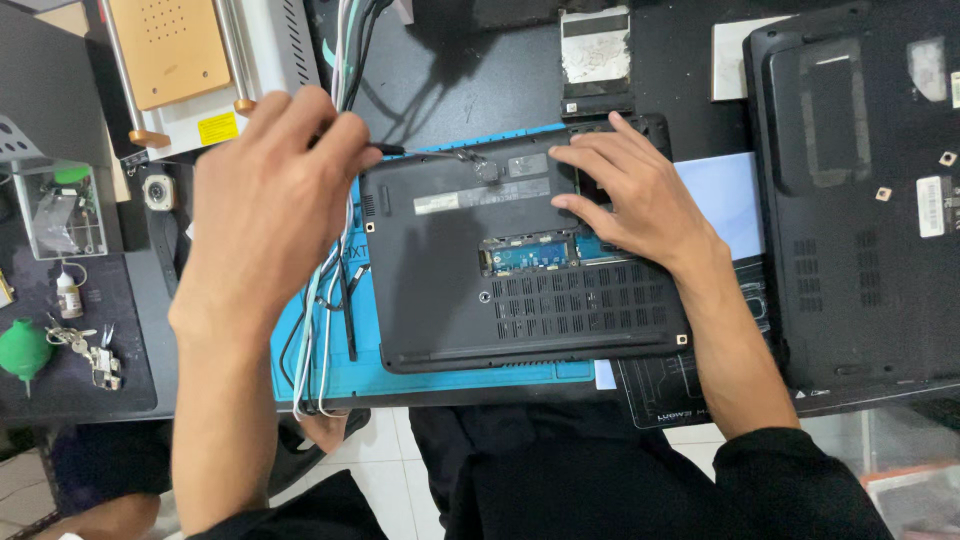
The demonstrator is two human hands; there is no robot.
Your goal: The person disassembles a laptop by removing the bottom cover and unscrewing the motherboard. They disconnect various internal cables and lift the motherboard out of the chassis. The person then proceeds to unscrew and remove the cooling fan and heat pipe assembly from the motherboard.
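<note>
Now my left hand (270,190) pinches a screwdriver (430,153) pointing right onto the upturned laptop (520,260), my right hand (625,195) spread flat there.

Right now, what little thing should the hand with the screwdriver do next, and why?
Probably keep turning. The left hand holds a thin dark screwdriver with its tip at a spot near the top edge of the small black upturned laptop, while the right hand presses flat on the case, steadying it.
</note>
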